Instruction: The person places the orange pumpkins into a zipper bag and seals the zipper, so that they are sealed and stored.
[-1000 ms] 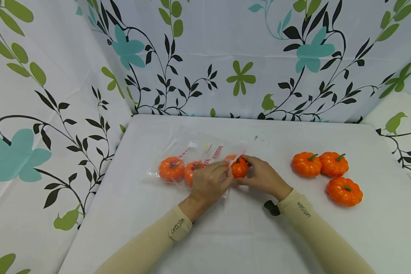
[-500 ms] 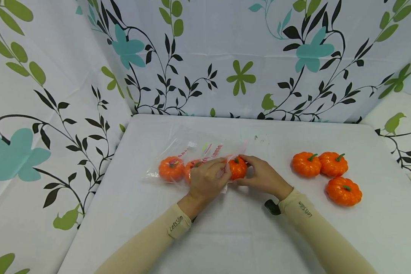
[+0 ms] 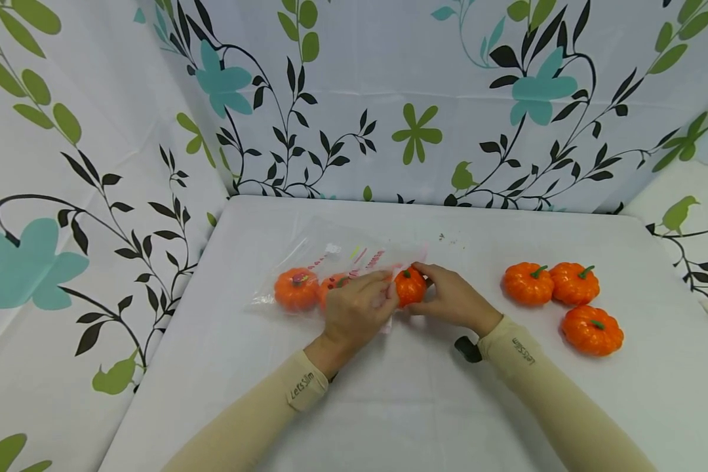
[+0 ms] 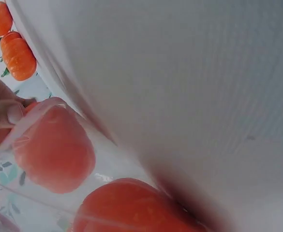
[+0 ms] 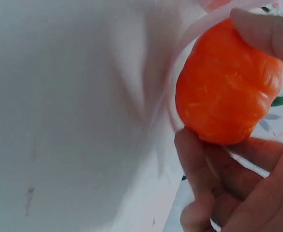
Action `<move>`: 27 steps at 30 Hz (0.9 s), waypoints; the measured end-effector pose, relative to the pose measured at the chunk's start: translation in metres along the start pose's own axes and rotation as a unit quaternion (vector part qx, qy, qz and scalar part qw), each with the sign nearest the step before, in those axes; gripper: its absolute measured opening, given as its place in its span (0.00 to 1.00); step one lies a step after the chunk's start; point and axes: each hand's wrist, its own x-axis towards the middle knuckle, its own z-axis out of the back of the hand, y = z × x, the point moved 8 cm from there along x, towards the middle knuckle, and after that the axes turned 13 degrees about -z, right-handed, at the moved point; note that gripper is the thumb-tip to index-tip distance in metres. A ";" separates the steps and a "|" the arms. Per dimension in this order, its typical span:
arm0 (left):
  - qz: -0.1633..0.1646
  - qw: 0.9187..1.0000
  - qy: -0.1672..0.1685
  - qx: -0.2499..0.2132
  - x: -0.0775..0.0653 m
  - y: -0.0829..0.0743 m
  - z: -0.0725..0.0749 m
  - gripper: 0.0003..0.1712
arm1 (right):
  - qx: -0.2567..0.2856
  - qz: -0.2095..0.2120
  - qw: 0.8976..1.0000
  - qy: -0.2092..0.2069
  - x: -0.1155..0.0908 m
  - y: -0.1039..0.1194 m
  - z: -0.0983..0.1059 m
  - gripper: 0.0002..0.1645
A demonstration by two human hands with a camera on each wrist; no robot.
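Note:
A clear plastic bag [image 3: 315, 252] with red print lies on the table, with small orange toy pumpkins [image 3: 295, 290] inside it. My left hand [image 3: 354, 311] pinches the edge of the bag near its mouth and covers part of the bag's contents. In my right hand [image 3: 455, 300] is another toy pumpkin [image 3: 410, 287], gripped between thumb and fingers. The right wrist view shows this pumpkin [image 5: 228, 87] at the bag's mouth, with the pinkish rim curving round it. Through the film, the left wrist view shows two pumpkins [image 4: 54, 154] close up.
Three more toy pumpkins [image 3: 592, 330] sit together on the right part of the white-covered table [image 3: 431, 406]. A small black device [image 3: 468, 349] shows at the right wrist. Behind the table's far edge hangs a leaf-patterned curtain [image 3: 413, 78].
The pumpkin in my right hand has shifted slightly left and turned at the bag's mouth. The bag edge that overlapped it before now stands to its left. My left hand barely moves.

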 end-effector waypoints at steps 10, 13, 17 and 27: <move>-0.053 0.997 0.033 0.035 -0.002 -0.015 -0.003 0.05 | 0.069 -0.069 0.995 0.025 0.022 -0.008 -0.002 0.39; -0.058 0.996 0.047 0.042 -0.003 -0.018 -0.005 0.05 | 0.120 -0.087 0.988 0.051 0.026 -0.012 -0.004 0.41; -0.062 0.996 0.052 0.041 -0.005 -0.022 -0.007 0.04 | 0.163 -0.099 0.980 0.053 0.031 -0.014 -0.007 0.42; -0.075 0.996 0.038 0.028 -0.007 -0.027 -0.009 0.03 | 0.199 -0.041 0.979 0.030 0.036 0.006 -0.026 0.46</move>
